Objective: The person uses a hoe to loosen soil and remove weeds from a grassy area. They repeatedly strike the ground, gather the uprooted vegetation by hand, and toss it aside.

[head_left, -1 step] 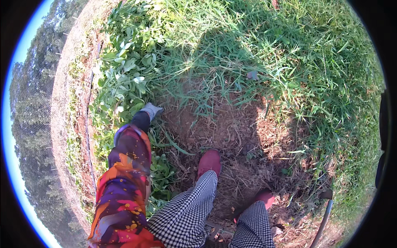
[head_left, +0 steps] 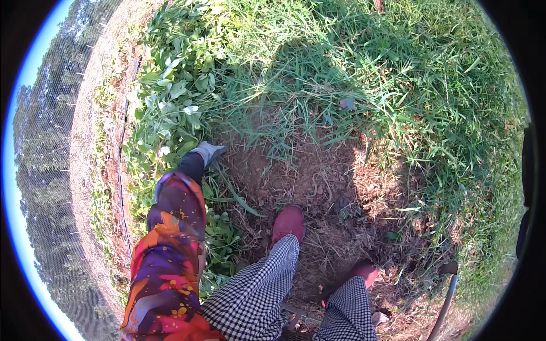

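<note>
head | left hand [head_left: 207, 152], grey-gloved, reaches down into weeds [head_left: 170, 108] at the edge of the bare soil patch [head_left: 307, 176]; grip cannot be told | right hand out of view | red shoes [head_left: 288, 221] on soil | no change visible

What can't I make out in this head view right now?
- Right hand: not in view; only the left hand in its grey glove shows, down among the broad-leaved green weeds.
- What the left fingers grip: hidden by leaves.
- Curved grey metal tool handle: cut off by the lower edge.
- Ground under the checked trouser legs: covered.
</note>
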Demonstrator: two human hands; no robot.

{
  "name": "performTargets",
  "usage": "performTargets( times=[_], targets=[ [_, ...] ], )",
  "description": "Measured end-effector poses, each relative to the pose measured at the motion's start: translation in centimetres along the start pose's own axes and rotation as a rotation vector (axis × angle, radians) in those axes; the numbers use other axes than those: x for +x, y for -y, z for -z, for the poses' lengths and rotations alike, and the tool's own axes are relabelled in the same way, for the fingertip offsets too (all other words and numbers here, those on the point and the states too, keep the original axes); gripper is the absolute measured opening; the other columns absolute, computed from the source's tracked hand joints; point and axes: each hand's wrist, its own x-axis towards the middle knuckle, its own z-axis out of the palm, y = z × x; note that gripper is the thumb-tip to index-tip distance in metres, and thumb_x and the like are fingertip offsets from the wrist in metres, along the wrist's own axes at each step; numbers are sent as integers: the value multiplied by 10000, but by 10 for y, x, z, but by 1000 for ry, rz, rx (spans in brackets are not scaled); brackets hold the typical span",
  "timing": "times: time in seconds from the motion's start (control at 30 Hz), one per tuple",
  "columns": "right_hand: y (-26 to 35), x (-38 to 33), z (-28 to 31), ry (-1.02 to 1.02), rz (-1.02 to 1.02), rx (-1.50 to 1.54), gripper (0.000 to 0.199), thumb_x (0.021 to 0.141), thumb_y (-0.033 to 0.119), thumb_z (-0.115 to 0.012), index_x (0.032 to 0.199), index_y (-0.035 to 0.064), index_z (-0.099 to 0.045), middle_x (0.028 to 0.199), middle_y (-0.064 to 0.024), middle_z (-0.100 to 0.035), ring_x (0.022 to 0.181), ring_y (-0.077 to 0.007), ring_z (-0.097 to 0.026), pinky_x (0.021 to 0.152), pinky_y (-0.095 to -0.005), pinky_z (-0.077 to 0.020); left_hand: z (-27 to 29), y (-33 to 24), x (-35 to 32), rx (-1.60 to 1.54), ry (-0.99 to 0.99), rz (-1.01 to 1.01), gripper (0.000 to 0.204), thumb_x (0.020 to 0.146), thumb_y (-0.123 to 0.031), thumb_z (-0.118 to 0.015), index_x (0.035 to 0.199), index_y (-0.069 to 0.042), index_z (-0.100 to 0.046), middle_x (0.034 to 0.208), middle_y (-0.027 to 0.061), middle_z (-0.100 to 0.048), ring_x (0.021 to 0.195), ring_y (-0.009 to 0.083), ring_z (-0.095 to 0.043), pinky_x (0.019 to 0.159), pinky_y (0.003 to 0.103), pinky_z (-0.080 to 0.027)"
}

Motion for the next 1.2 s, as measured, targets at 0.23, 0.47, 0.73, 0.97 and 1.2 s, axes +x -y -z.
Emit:
performTargets(
  times=[0.23,0.47,0.73,0.97,1.2],
  targets=[
    [-10,1,28,-97,139,-88,178,746,20,-521,917,45,-479,511,-8,-421,354,-89,-375,311,-225,-311,38,-5,-23,-130,-98,155,652,714,-500,-548,1180,-49,-485,1180,181,-497,1092,331,-470,899,378,-386],
    [41,-43,-6,208,115,248,172,780,46,-500,948,26,-468,507,9,-405,370,-72,-356,308,-210,-302,10,-63,-83,493,-355,-151,639,692,-530,-576,1082,-25,-538,1073,161,-555,1038,283,-508,850,372,-410],
    [57,3,-26,190,232,-96,152,763,-7,-496,908,37,-481,492,4,-413,323,-76,-353,294,-204,-291,9,-40,8,732,107,-157,437,678,-343,-644,1041,-105,-598,1099,94,-566,1009,256,-545,833,359,-445],
    [72,2,-19,185,189,-163,150,763,18,-495,910,45,-503,492,27,-407,336,-65,-351,301,-202,-280,-11,-17,18,295,-100,-99,382,734,-375,-578,1008,-112,-621,1118,74,-563,999,240,-558,828,363,-457],
    [51,12,-20,182,178,-151,201,752,-30,-487,935,53,-486,493,2,-422,328,-77,-361,296,-216,-281,-14,-11,13,127,-283,9,339,764,-325,-534,996,-92,-615,1039,106,-590,953,277,-567,774,385,-457]
  ],
)
